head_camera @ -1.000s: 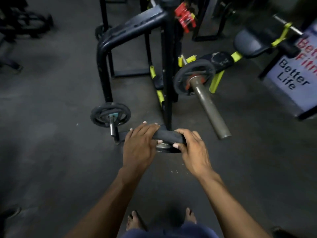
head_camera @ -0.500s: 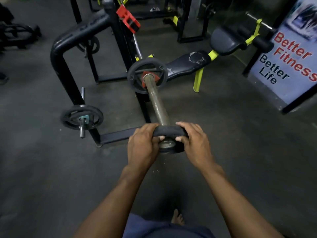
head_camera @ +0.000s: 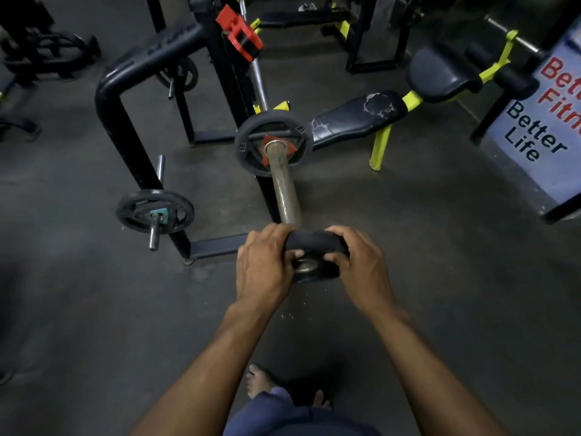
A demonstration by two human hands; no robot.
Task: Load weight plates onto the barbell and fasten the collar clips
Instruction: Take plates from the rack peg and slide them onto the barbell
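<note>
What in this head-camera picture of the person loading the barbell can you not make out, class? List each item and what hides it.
- Small plate bore: head view, the left hand and right hand cover it, so whether the sleeve end has entered is unclear.
- Banner wording: cut off by the right edge.
- Markings on the loaded plate: too small.
- Barbell's far end: hidden behind the rack.
</note>
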